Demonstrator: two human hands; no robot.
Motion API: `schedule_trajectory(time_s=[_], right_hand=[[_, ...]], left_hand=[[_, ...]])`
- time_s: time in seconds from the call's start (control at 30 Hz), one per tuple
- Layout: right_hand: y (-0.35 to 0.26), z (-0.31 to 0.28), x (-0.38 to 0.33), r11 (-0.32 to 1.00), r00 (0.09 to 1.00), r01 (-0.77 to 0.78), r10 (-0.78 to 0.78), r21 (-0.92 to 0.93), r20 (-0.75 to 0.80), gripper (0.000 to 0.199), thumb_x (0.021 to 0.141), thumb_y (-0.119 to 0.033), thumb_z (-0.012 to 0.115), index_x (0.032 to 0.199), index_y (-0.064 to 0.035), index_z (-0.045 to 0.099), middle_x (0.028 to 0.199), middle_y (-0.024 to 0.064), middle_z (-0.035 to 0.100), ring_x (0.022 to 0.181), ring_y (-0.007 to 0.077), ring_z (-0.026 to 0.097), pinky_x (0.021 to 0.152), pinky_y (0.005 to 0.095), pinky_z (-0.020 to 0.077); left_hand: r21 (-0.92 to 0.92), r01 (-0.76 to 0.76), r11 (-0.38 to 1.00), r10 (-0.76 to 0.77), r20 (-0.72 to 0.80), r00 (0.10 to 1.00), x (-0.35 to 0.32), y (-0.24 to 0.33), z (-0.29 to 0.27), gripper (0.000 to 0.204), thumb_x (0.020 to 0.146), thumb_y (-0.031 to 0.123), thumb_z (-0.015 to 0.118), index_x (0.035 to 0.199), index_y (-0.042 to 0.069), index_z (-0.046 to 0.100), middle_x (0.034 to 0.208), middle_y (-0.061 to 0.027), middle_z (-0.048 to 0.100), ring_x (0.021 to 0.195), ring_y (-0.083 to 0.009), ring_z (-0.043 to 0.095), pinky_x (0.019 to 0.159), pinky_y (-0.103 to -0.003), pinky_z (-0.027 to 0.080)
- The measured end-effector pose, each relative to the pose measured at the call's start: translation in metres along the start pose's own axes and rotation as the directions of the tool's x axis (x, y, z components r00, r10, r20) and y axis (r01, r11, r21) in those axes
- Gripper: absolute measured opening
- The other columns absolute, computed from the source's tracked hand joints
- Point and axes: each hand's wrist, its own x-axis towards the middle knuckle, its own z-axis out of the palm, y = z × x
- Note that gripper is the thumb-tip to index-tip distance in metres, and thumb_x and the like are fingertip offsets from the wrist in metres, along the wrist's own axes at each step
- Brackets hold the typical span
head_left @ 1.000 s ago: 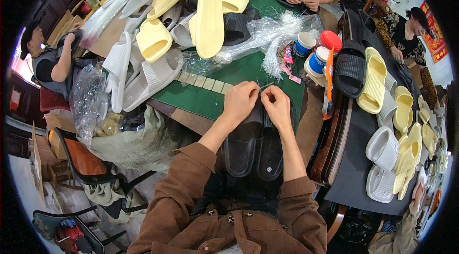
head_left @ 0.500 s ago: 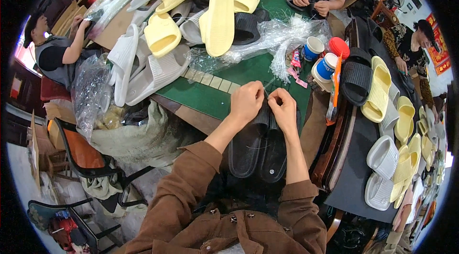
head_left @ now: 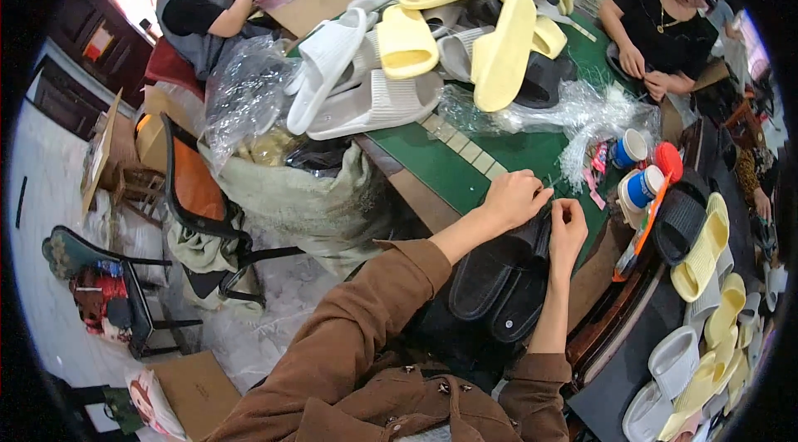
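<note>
A pair of black slippers (head_left: pixel 486 280) rests side by side in front of me at the edge of the green-topped table. Over their straps, my left hand (head_left: pixel 517 199) is closed in a pinch, a thin pale strand (head_left: pixel 555 182) at its fingertips. Close beside it, my right hand (head_left: pixel 568 230) has thumb and fingers pressed together by the right slipper; what they hold is too small to make out. Beyond my hands lies a bundle of clear, thin plastic strands (head_left: pixel 575 155).
Yellow slippers (head_left: pixel 504 51) and grey slippers (head_left: pixel 374 105) are heaped at the back. Cups (head_left: pixel 640 187) and an orange packet (head_left: pixel 642 230) stand right of my hands; more slippers (head_left: pixel 702 259) line the right side. A stuffed sack (head_left: pixel 291 201) sits left. Co-workers (head_left: pixel 665 26) work across the table.
My view has swung left, so the scene sits further right in the picture. Both hands stay pinched over the black slippers, the left slightly further from the right slipper's strap.
</note>
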Motion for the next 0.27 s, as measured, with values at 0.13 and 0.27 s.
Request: schedule_trajectory(time_s=[0.13,0.27], right_hand=[[0.000,0.002,0.001,0.998,0.997,-0.048,0.050,0.034,-0.058,0.011,0.086,-0.010,0.061,0.089,0.0008,0.060,0.075,0.0052,0.058,0.069,0.0128,0.053,0.065,0.0287,0.0448],[0.007,-0.006,0.004,1.000,0.997,-0.030,0.030,0.008,-0.068,0.015,0.086,-0.010,0.061,0.098,-0.0012,0.061,0.078,0.0058,0.060,0.070,0.0145,0.054,0.066,0.0287,0.0453]], left_hand=[[-0.161,0.004,0.987,-0.032,-0.174,0.984,-0.018,0.000,-0.021,0.024,0.089,0.021,0.055,0.094,0.001,0.067,0.088,-0.0126,0.062,0.084,-0.0308,0.060,0.071,-0.039,0.048],[-0.243,-0.127,0.962,0.047,-0.312,0.949,-0.042,-0.004,-0.056,0.015,0.088,0.012,0.057,0.094,0.003,0.066,0.090,-0.0134,0.062,0.087,-0.0311,0.060,0.077,-0.037,0.048]])
